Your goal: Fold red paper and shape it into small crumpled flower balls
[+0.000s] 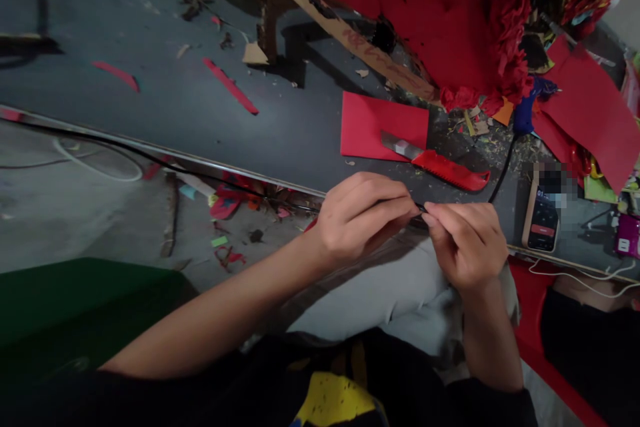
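My left hand [363,213] and my right hand [467,240] meet at the near edge of a dark table [165,100], fingertips pinched together on a thin dark strand [423,208] that runs between them. Both hands are closed in a pinch. Just beyond them lies a red-handled utility knife [440,165], its blade resting on a red paper sheet [383,125]. A big red crepe-covered figure [440,7] stands at the back of the table.
A phone [543,217] lies at the right, with a black cable [503,170] beside it. Red paper sheets [590,107] and scraps pile at far right. Red strips [231,85] lie on the table; paper bits litter the floor [75,213] at left.
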### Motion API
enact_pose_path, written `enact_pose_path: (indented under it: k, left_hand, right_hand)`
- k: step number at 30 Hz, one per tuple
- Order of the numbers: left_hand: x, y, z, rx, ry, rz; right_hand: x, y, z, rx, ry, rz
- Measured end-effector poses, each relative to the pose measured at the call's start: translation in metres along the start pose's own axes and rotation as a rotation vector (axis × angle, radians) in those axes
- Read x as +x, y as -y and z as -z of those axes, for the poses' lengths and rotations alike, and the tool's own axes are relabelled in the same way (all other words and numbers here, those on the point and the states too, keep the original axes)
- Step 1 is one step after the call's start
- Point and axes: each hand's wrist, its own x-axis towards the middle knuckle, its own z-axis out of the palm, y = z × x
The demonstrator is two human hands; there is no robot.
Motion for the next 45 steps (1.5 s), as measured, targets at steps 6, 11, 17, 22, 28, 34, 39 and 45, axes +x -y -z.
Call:
enact_pose_path:
  k: [6,11,17,22,28,34,39,45]
  left_hand:
    - [0.0008,-0.0017,-0.0022,-0.009,-0.009,0.002]
    - [0.001,-0.0003,-0.0016,-0.056,-0.043,-0.036]
    - [0.0041,0.0017,0.0023,-0.036,-0.051,-0.029]
    - [0.0066,0.0021,0.0053,0.022,0.002,-0.054]
    - [0.0083,0.0005,0.0053,0.019,-0.002,-0.058]
    - [0.0089,-0.0013,0.0044,0.039,-0.018,-0.083]
    - [0.0079,-0.0019,0.0036,0.031,0.006,-0.062]
    - [0.0073,-0.0039,0.0048,-0.014,0.029,0.028]
  right_hand:
    - [0.0005,-0.0005,0.0014,0.049,0.018,-0.038]
    - [-0.0002,-0.0001,0.0008,0.097,-0.016,-0.067]
    - [-0.0003,-0.0004,0.0,0.111,-0.041,-0.083]
    - [-0.0007,-0.0012,0.0004,0.086,-0.05,-0.067]
    - [-0.0006,0.0,-0.0007,0.019,-0.059,-0.031]
    - [0.0001,0.0016,0.0003,-0.012,-0.054,-0.013]
    - [0.0005,0.0023,0.0005,-0.004,-0.054,-0.008]
    - [0.0012,0.0019,-0.0011,-0.015,-0.082,-0.03]
